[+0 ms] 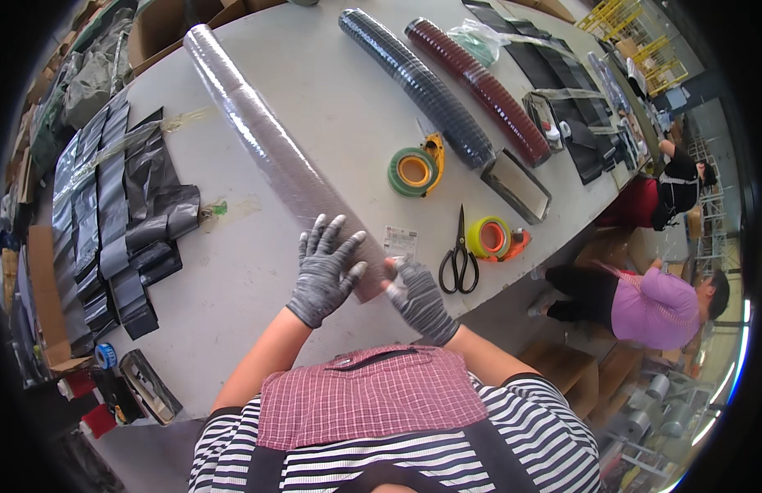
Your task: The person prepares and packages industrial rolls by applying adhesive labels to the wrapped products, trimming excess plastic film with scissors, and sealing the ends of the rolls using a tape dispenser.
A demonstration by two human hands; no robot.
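A long pinkish-grey tube wrapped in shiny clear film (270, 148) lies slantwise across the table, its near end in front of me. My left hand (322, 275), in a grey striped glove, rests on the tube near that end with its fingers spread. At the tube's right side is my right hand (422, 302), gloved alike, with bare fingertips. Its thumb and forefinger close on the edge of the tube; its other fingers are curled. Beside the right hand lie black-handled scissors (459, 259) and a white printed label (400, 243).
Green tape in a yellow dispenser (415, 170) and yellow tape in an orange one (494, 240) lie to the right. Beyond are a dark blue ribbed tube (422, 86), a dark red one (484, 90) and an open box (518, 187). Black plastic bags (110, 222) cover the left. Two people stand right.
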